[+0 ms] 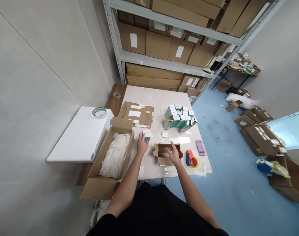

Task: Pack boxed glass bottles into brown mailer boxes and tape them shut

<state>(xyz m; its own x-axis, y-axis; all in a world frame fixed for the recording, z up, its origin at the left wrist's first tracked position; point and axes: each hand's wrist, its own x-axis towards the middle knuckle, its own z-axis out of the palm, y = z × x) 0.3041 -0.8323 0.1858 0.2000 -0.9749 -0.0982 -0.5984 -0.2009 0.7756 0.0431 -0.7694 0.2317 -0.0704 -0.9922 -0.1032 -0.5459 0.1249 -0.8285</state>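
Observation:
My left hand (142,144) is at the near left corner of a small green-and-white box (147,132), with its fingers curled against it. My right hand (173,154) is open, thumb and fingers apart, over the right side of a small brown cardboard box (165,161). That carton's top is open, and something whitish lies inside, partly hidden by my hand. A small white-and-green piece (164,134) lies just behind the carton. Farther back stands a cluster of green-and-white boxes (180,114), some with raised flaps.
Right of the carton lies a red-and-blue tape dispenser (190,159), beside a purple item (200,147). Flattened cardboard (148,114) lies at the table's back left. A long open carton (97,183) with white wrapping stands left. Behind rises a metal shelf (161,65) with boxes.

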